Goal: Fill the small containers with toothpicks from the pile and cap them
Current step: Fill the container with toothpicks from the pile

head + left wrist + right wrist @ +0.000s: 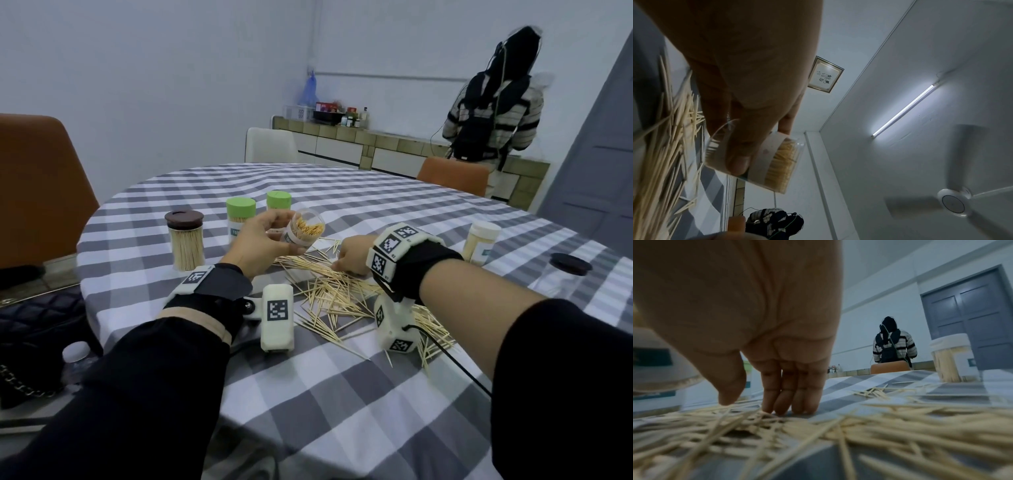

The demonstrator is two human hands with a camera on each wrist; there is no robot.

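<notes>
Above a checked-cloth surface (pixel 342 394), the left hand (pixel 255 241) grips a clear uncapped container (pixel 303 231), tilted with its open mouth toward the right and already packed with toothpicks; the left wrist view shows the thumb curled across its labelled side. Behind it stand two green-capped containers (pixel 240 219) (pixel 279 202) and, to their left, a clear jar with a brown lid (pixel 185 240), all holding upright toothpicks. A white-capped container (pixel 480 243) full of toothpicks stands well apart on the right side, with a loose dark lid (pixel 570 264) lying beyond it.

The toothpick pile (pixel 342 294) sprawls across the cloth between the two forearms, sticks crossing at every angle. Two white camera housings strapped to the wrists hang over its near part and hide some of it. An orange chair (pixel 41 188) stands at far left, a dark quilted bag (pixel 37 325) beside the surface's edge, and a second person in a striped top (pixel 493 113) stands with their back turned at a tiled counter.

The right hand (pixel 352 255) reaches down onto the far side of the pile; the right wrist view shows straight fingers (pixel 789 395) held together with tips on the toothpicks, the thumb apart from them, nothing pinched.
</notes>
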